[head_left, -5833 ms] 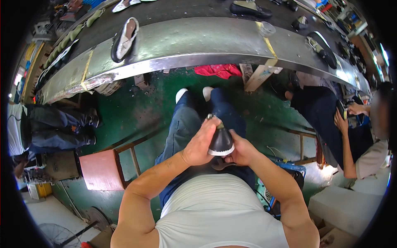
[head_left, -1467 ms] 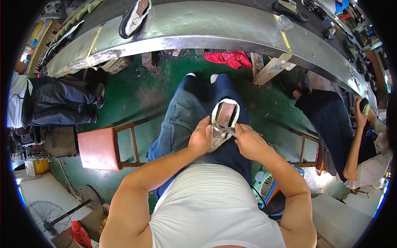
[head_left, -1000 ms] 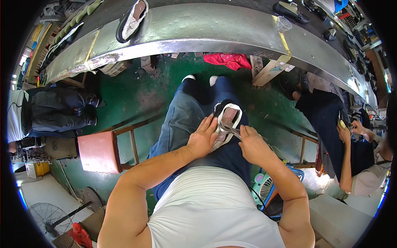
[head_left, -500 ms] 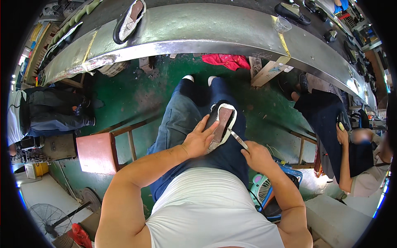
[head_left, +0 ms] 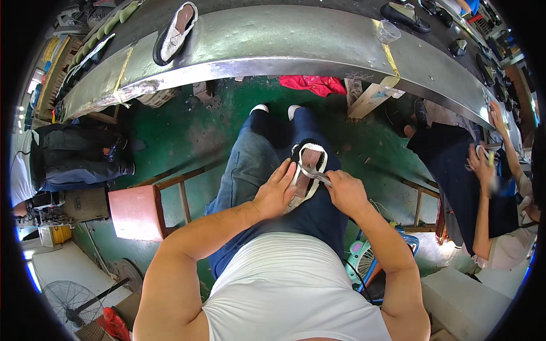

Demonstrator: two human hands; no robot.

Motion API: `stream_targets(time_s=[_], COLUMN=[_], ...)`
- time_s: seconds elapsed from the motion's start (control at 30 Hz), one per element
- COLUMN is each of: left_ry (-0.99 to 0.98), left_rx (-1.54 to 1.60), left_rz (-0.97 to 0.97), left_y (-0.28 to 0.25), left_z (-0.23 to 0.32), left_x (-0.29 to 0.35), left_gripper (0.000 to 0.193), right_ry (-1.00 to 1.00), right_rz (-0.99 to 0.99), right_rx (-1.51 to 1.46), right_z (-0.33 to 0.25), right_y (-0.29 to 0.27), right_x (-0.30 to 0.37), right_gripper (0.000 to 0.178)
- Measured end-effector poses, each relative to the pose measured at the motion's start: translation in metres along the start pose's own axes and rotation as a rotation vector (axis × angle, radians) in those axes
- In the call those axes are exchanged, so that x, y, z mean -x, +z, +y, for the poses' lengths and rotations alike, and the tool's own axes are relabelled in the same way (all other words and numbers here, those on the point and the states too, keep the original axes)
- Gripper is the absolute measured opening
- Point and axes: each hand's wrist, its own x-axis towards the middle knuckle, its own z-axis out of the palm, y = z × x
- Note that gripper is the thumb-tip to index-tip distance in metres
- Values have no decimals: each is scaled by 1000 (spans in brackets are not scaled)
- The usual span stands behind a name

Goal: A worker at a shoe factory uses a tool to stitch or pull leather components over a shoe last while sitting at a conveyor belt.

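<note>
The metal tool (head_left: 317, 175), gripped in the right hand (head_left: 347, 193), has swung from the shoe's (head_left: 310, 156) right rim across its opening; work apparently shifts inward! The left hand (head_left: 274, 194) holds the shoe's left side.

White-rimmed dark shoe (head_left: 311, 157), open side up over jeans (head_left: 242, 165), metal tool (head_left: 314, 174) across it.

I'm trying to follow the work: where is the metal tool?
In the head view, just right of centre, the tool is in the right hand, its end over the shoe.
</note>
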Motion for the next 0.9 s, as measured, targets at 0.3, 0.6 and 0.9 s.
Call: stream_targets(time_s=[0.3,0.6,0.9], left_ry=[-56,-71,-374], left_rx=[-37,-243,281], left_rz=[-177,-344,-31], left_y=[-20,-41,-4], left_z=[6,31,4], left_x=[-7,-14,28], left_gripper=[58,65,75], right_ry=[73,12,100], right_rz=[-184,-51,-189], right_rx=[-310,-287,-454], right_z=[10,-10,-33], right_y=[-30,-11,-9], right_x=[-3,-24,1], right_gripper=[22,32,36])
